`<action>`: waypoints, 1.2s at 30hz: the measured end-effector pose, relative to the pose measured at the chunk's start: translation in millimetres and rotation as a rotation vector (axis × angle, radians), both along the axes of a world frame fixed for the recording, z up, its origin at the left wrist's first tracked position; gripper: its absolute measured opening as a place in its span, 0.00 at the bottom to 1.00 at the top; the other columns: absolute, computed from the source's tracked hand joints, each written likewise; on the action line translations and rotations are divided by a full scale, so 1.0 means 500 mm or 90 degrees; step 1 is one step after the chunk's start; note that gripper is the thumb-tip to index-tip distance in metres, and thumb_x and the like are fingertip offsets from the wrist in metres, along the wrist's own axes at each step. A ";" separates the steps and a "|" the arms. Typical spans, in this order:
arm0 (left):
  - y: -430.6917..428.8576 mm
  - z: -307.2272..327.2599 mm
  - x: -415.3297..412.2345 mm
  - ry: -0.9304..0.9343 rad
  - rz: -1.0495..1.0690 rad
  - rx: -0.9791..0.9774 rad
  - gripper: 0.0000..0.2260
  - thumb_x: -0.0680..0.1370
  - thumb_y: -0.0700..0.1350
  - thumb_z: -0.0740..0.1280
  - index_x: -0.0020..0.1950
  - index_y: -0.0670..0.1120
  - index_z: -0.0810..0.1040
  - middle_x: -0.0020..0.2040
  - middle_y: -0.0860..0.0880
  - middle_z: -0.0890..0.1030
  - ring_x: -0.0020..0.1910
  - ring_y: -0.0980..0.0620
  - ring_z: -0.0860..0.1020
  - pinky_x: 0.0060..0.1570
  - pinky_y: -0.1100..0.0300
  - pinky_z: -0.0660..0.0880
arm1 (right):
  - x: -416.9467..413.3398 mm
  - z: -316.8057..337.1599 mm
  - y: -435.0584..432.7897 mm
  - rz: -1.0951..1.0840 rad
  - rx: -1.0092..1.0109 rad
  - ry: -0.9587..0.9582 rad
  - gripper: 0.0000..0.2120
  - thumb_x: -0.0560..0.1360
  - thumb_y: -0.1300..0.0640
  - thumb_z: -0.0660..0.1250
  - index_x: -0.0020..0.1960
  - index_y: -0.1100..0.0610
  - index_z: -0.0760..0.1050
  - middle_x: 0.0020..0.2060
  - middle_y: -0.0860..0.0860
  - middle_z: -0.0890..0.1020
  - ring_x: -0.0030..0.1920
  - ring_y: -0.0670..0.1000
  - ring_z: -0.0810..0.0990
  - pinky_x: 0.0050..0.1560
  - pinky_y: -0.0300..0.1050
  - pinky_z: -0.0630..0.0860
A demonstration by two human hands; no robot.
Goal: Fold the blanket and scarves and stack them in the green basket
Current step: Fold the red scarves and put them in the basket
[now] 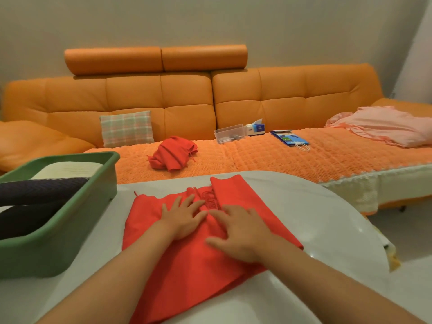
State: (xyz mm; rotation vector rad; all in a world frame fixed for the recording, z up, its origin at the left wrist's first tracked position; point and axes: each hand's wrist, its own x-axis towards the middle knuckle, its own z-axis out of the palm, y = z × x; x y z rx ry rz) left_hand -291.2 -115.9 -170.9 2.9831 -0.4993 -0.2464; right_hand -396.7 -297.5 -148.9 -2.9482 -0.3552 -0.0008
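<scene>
Head view, as I watch it: a flat red knitted scarf [187,272] lies on the glossy white table [304,206] with both hands on it. The left hand [182,218] rests palm down, fingers straight and spread. The right hand [238,232], just beside it, presses flat too, fingers loosely splayed. Neither grips anything. Left of the scarf stands a green plastic basket [77,220] holding a dark blue folded cloth [42,190] and a cream folded cloth [70,170]. Beyond the table, a crumpled red scarf [173,154] sits on the orange sofa [187,101]. The flat scarf's long axis runs away from me, fringed end toward the sofa.
</scene>
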 end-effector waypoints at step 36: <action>0.187 0.034 0.066 -0.185 0.007 0.048 0.20 0.76 0.40 0.61 0.66 0.54 0.77 0.62 0.49 0.77 0.62 0.44 0.73 0.59 0.50 0.71 | 0.159 -0.009 -0.066 -0.023 -0.171 -0.165 0.15 0.79 0.51 0.56 0.56 0.47 0.81 0.57 0.45 0.80 0.59 0.52 0.76 0.55 0.48 0.66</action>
